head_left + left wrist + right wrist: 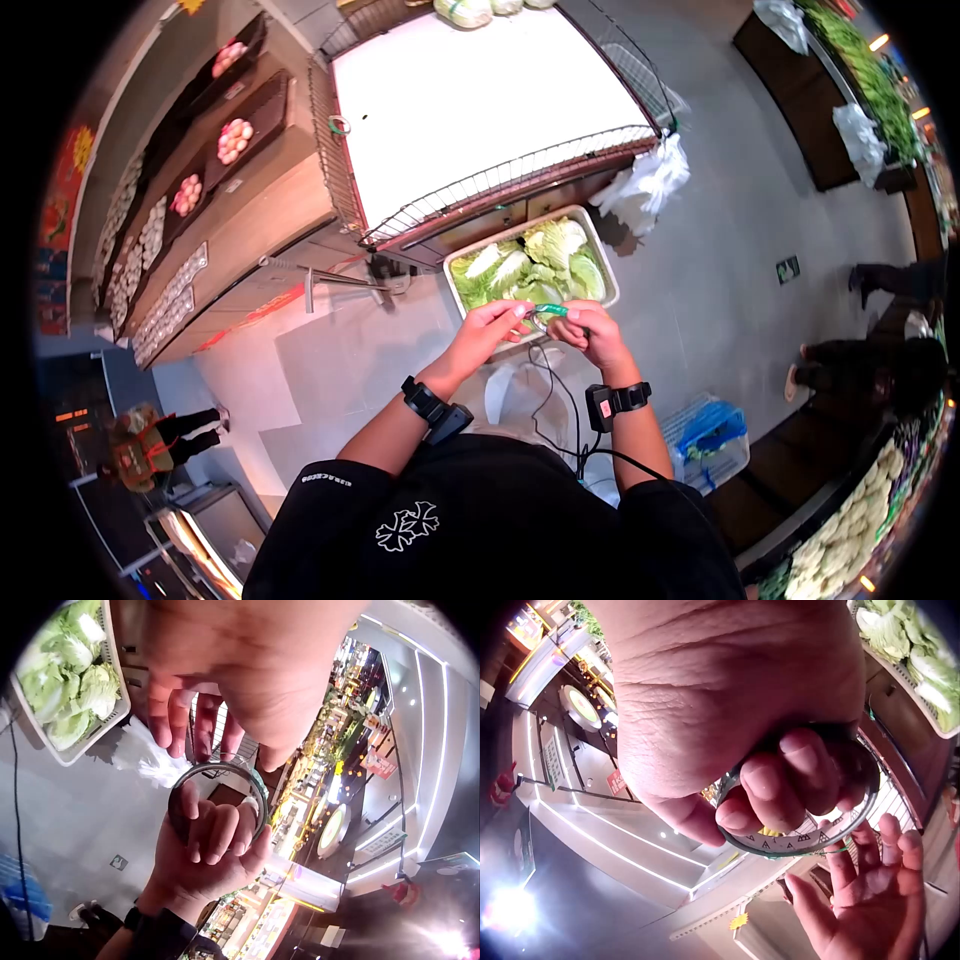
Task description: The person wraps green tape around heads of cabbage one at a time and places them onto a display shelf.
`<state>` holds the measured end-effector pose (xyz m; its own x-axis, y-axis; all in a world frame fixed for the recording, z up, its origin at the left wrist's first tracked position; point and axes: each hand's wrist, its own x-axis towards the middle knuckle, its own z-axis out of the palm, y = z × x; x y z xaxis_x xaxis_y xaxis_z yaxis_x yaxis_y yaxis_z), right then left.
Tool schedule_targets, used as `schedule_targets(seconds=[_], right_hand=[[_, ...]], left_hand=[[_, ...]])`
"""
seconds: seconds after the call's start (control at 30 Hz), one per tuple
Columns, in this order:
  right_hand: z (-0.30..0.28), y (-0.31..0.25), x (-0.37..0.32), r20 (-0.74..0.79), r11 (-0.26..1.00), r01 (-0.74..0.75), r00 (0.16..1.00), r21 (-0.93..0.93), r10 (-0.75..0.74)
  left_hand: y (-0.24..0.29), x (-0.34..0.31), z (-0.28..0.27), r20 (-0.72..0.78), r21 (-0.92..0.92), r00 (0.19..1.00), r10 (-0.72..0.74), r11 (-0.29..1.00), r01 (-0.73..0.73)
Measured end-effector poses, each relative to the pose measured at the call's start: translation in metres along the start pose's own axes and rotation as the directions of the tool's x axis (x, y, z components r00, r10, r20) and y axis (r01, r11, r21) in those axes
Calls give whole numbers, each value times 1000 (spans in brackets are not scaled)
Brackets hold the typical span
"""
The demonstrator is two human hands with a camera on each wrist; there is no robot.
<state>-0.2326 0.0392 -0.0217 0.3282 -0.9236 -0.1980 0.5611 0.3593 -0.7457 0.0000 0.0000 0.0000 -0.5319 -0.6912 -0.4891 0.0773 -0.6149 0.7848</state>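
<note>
While the right hand (597, 335) grips the roll (550, 310), fingers curled through it, the left hand (485, 331) is open, just beside the rim. Roll's between both hands, right nearer, long side running hand to hand in head view. Can't tell if left fingertips touch; any loose end's unreadable.

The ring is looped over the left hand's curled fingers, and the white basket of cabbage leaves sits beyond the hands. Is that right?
Wrong hand: the ring is looped over the curled fingers of the right hand, as the right wrist view shows. The white basket of cabbage leaves does sit beyond the hands.
</note>
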Motion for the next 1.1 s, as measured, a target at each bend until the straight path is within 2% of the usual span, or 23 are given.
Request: schedule_targets(seconds=[0.07,0.1,0.13,0.17,0.3,0.4,0.5,0.6,0.7,0.8,0.9,0.93,1.03,1.1], right_hand=[[20,2,-11,-38,994,-85,996,-65,83],[-8,-12,-22,-106,972,-122,989,-201,102],[13,7,-2,-80,973,-101,993,-206,86],[23,12,-4,-96,962,-120,991,-244,99],[53,32,-1,-255,934,-237,952,-269,168],[66,55,4,-269,922,-228,952,-313,145],[72,78,10,-290,818,-209,955,-537,54],[67,104,12,-457,763,-363,884,-535,100],[62,136,10,-559,730,-378,829,-570,-8],[45,152,13,-475,687,-400,875,-607,90],[2,201,15,-402,650,-366,910,-666,101],[-25,224,17,-420,689,-452,878,-567,230],[-58,276,13,-328,730,-415,905,-544,271],[-65,293,10,-329,588,-455,890,-668,315]], left_hand=[[4,-13,-7,0,80,1000,4,997,-4],[-26,22,6,78,13,996,36,999,-37],[-15,10,-28,58,79,998,29,996,-34],[-18,4,-37,67,89,998,18,996,-24],[-12,-9,-55,126,-16,992,32,999,-31],[-27,-7,-83,125,36,992,-34,999,29],[-54,5,-116,160,68,984,-83,995,73],[-76,11,-131,176,72,978,-113,992,102],[-101,14,-138,176,149,969,-172,978,147],[-134,19,-139,93,191,960,-264,951,243],[-182,28,-161,81,274,951,-298,924,267],[-187,36,-163,78,302,947,-312,912,276],[-218,38,-171,47,511,884,-464,772,378],[-242,40,-176,47,513,891,-451,777,366]])
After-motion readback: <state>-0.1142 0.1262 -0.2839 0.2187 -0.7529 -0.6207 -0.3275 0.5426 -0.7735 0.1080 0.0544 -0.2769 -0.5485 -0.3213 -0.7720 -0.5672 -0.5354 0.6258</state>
